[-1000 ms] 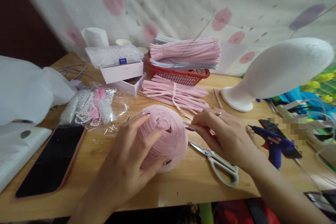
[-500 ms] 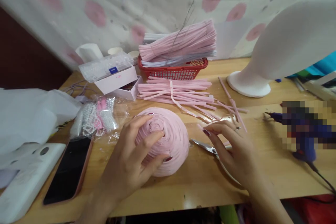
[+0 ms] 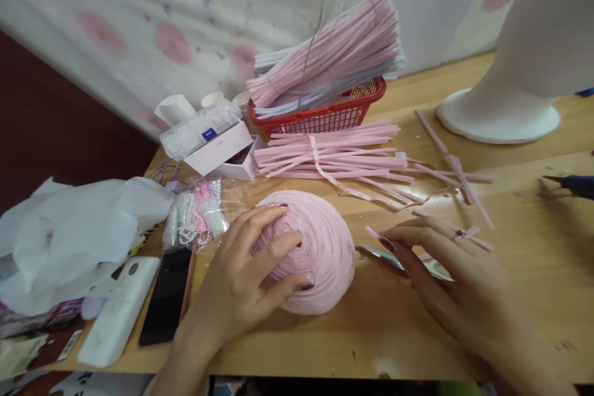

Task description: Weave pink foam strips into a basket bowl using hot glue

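A pink dome (image 3: pixel 325 247) of coiled strips sits on the wooden table (image 3: pixel 524 297). My left hand (image 3: pixel 241 278) is curved over its left side, fingertips on the top and thumb at the lower edge, gripping it. My right hand (image 3: pixel 445 278) lies just right of the dome, its fingers pressed together on a short pink strip (image 3: pixel 371 232) whose end sticks out past the fingertips. The hand hovers over a pair of scissors (image 3: pixel 378 255); only the blades show.
Behind the dome lie loose pink strips (image 3: pixel 334 158) and a red basket (image 3: pixel 325 117) stacked with more. A white foam stand (image 3: pixel 499 120) is at the back right, a glue gun tip (image 3: pixel 573 184) at the right edge. A bead box (image 3: pixel 208 136), pearl bag (image 3: pixel 199 216), phone (image 3: pixel 167 297) and white plastic bag (image 3: pixel 69 235) lie left.
My right hand has drawn back from the dome's edge to the right, now over the scissors, with the strip still pinched. My left hand stays on the dome. The view has swung left.
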{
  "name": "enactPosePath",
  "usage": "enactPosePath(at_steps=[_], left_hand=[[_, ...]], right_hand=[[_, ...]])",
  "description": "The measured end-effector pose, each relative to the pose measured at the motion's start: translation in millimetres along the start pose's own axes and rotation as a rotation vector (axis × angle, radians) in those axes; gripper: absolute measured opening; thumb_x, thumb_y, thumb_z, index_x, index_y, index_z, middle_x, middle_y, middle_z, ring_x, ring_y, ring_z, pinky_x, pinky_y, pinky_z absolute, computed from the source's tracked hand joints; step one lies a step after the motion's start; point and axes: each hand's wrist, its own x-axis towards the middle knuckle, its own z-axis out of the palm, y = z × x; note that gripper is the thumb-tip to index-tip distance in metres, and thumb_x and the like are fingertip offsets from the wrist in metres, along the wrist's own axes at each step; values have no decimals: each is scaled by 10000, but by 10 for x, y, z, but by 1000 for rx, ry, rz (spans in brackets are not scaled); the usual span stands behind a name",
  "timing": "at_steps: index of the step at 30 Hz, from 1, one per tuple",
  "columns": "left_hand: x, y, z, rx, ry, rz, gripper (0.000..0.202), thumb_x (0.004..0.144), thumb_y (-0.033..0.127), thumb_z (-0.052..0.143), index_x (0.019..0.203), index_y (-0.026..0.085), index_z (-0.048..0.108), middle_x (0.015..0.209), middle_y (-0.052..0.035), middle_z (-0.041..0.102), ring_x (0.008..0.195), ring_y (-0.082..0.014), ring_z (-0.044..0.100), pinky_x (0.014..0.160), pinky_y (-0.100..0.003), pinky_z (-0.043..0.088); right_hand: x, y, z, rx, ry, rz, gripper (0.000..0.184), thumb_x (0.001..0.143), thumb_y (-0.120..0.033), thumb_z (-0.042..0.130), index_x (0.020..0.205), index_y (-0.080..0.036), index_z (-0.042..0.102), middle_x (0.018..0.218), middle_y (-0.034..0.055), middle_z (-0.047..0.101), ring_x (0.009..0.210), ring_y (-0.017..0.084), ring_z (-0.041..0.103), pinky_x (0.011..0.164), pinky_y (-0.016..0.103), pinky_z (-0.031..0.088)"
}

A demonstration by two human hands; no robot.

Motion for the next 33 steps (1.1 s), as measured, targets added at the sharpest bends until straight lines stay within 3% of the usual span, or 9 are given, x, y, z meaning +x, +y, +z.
enactPosePath(at_steps=[21, 26, 33], left_hand=[[67, -13, -62, 75, -27, 83, 275, 983, 374, 573, 1184, 186, 562, 1315, -155, 567, 1257, -271, 548, 1025, -474, 522], [52, -40, -75, 43, -20, -23, 441, 950, 506, 593, 1249, 194, 504, 1362, -173, 549, 1273, -267, 568, 995, -441, 551], [115, -89, -134, 133, -67, 48, 458, 950, 573, 545, 1235, 214, 539, 1359, -179, 557, 1199, -286, 608, 914, -483, 595]], right_hand=[[-16, 58, 8, -3, -19, -4, 102, 1004, -179, 545, 1022, -248, 618, 942, 36, 684, 839, 192, 667, 723, 326, 488], [-8, 57, -4, -24, -8, -21, 110, 1005, -186, 526, 1024, -245, 616, 950, 45, 698, 814, 199, 672, 717, 341, 484], [-3, 56, -31, -14, 1, -10, 110, 1006, -200, 516, 1017, -257, 610, 905, 32, 698, 762, 199, 674, 667, 345, 472]])
